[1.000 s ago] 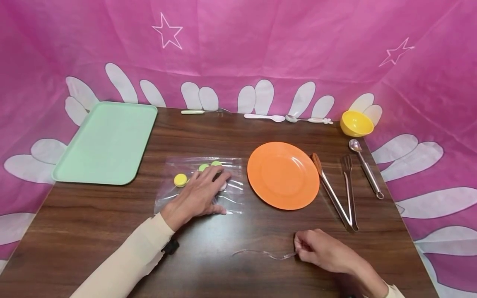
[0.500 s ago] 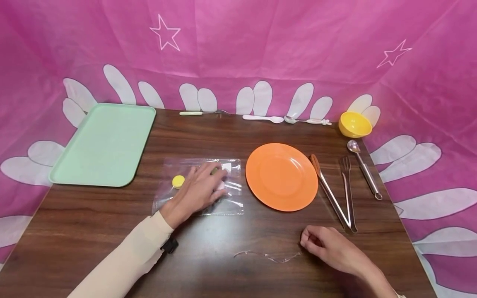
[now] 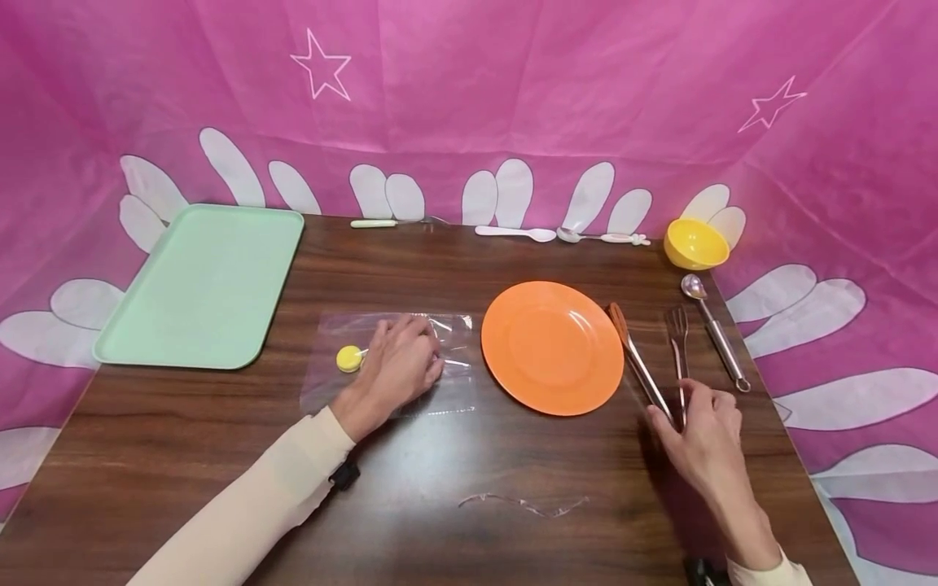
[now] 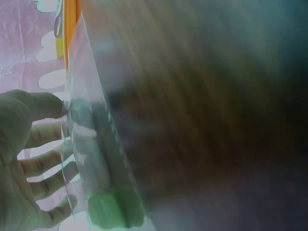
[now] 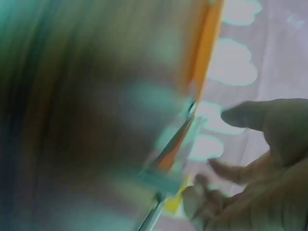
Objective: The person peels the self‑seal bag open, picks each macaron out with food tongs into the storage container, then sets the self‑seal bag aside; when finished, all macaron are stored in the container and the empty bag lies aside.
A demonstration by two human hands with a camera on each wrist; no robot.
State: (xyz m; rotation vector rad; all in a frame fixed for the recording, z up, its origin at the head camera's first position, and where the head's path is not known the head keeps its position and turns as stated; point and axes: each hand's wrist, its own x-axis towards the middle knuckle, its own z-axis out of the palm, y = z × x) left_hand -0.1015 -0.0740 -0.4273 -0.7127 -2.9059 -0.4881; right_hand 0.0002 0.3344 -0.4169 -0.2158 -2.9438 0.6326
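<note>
A clear plastic bag (image 3: pixel 454 387) lies on the table with a round yellow macaron (image 3: pixel 348 359) visible in it. My left hand (image 3: pixel 399 362) rests over the bag and hides most of its middle. In the left wrist view its fingers are spread against the bag, and a green macaron (image 4: pixel 114 210) shows through the plastic. On the right, my right hand (image 3: pixel 707 443) is over the hinge end of the metal tongs (image 3: pixel 645 374), thumb and fingers apart on either side. The right wrist view shows the thumb and fingers not closed round the tongs.
An orange plate (image 3: pixel 551 348) lies between the bag and the tongs. A mint tray (image 3: pixel 208 285) is at the left. A yellow bowl (image 3: pixel 696 244), a scoop (image 3: pixel 718 338) and several utensils line the back and right. A thin clear strip (image 3: pixel 522 503) lies in front.
My right hand has let go of the clear strip and moved up and right to the tongs. My left hand has stayed on the bag, its fingers drawn in slightly.
</note>
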